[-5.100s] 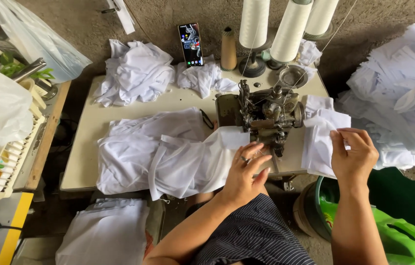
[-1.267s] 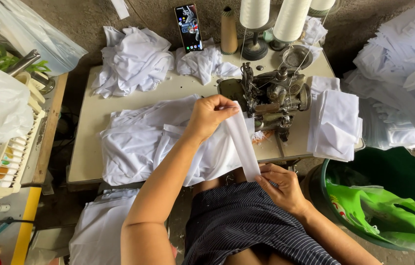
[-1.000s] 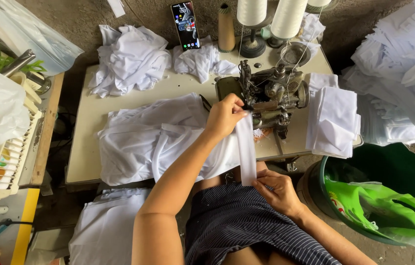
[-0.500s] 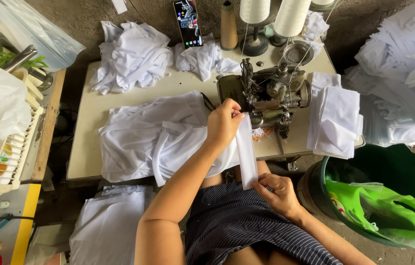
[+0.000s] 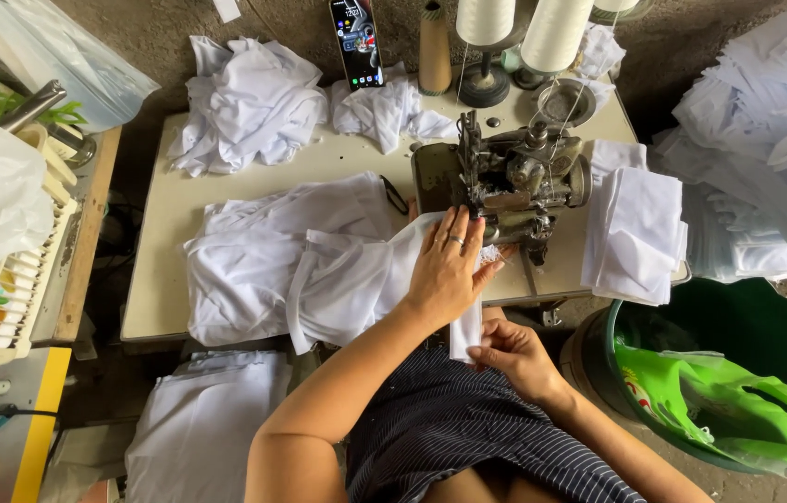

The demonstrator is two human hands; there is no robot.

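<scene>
Sewing is under way at a cream, flat-topped table seen from above. Left hand lies palm down, fingers together and flat, pressing a white cotton garment against the table just in front of the grey metal sewing machine; it pins the cloth rather than gripping it. Right hand sits nearer, below the table edge and over the lap, thumb and fingers pinched shut on the lower end of a narrow white fabric strip that hangs down from under the left hand.

As a judgement, the seam on this piece looks barely begun: most of the garment is bunched to the left of the machine, and the strip's free end is not yet drawn up to the needle area. Whether any stitches are in cannot be told, since the hand hides that spot.

A neat stack of folded white pieces rests at the right end of the table, just beside the machine. Crumpled white cloths lie at the far left. Beyond the machine stand two large white thread cones, a tan cardboard cone, and a propped smartphone with a lit screen. A green plastic bucket holding a bright green bag stands on the floor at near right.
</scene>
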